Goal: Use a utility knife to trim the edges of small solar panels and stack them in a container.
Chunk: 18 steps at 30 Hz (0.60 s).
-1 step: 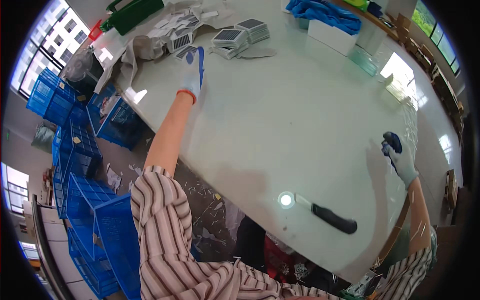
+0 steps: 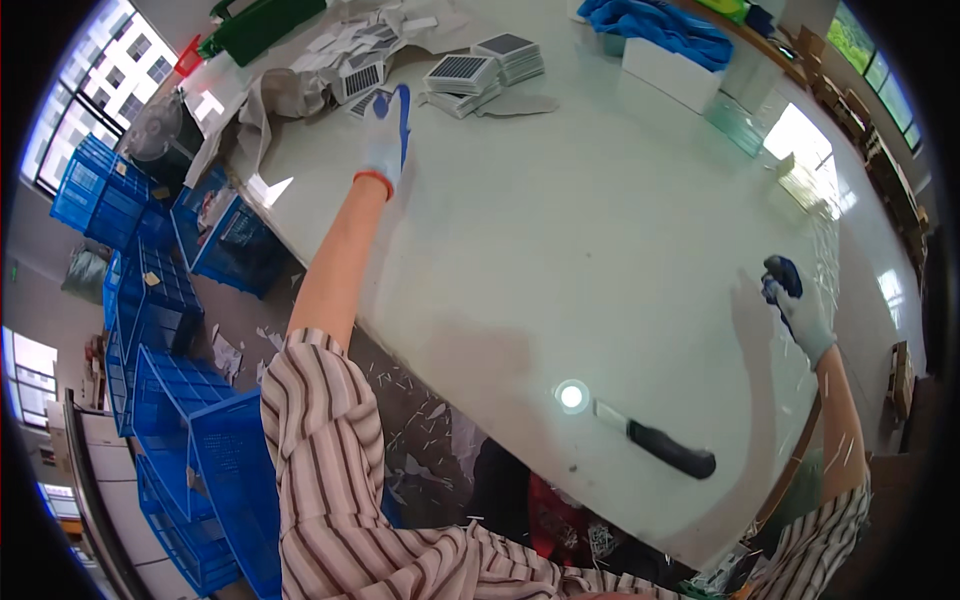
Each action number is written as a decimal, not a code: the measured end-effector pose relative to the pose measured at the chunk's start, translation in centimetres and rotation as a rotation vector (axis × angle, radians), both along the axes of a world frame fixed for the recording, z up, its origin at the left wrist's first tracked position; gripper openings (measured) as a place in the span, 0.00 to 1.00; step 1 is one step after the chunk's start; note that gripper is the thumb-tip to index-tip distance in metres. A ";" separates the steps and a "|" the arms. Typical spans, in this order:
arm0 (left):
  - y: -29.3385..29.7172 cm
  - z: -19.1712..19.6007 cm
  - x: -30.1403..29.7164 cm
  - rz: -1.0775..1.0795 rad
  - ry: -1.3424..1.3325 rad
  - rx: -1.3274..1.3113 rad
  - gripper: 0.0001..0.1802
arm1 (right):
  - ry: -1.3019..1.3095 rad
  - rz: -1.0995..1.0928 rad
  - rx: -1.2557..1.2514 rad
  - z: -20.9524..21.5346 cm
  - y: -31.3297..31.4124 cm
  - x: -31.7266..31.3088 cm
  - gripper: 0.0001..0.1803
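Note:
My left hand [image 2: 384, 140], in a white-and-blue glove with an orange cuff, reaches far over the table [image 2: 560, 230]. Its fingers are apart, and nothing shows between them. Just beyond it lie small dark-striped panels with white borders [image 2: 362, 80]; to its right are neat stacks of similar panels [image 2: 462, 72]. At the table's right side hovers my right hand [image 2: 797, 305], also gloved, its dark blue fingers curled closed. Whatever they hold, if anything, is hidden. Between me and that hand rests a knife with a black handle [image 2: 670, 452], its blade pointing left.
Crumpled brown paper [image 2: 275, 105] spreads over the far left corner. A white box with blue cloth [image 2: 668, 75] and clear glass-like sheets [image 2: 735, 125] stand at the far right. Thin strips litter the right edge. Blue crates [image 2: 235, 460] line the floor at left, near scattered scraps.
The whole view has shifted very slightly. The fingers of my left hand appear a little farther apart; my right hand stays curled.

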<state>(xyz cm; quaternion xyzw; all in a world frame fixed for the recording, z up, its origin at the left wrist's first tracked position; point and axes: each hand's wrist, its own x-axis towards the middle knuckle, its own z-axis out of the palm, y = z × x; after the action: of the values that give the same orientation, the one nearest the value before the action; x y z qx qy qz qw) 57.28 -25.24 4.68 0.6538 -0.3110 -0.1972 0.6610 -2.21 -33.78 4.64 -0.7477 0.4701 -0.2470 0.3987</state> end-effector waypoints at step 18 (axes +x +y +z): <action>-15.0 1.2 7.7 -0.589 -0.054 0.441 0.32 | 0.333 0.145 -0.605 5.4 -24.6 38.6 0.23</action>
<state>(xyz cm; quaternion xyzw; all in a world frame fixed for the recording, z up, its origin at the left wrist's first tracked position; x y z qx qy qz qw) 64.97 -40.20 5.86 0.6679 -0.4533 -0.4242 0.4104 36.38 -58.40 10.03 -0.8934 0.3799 -0.2209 0.0936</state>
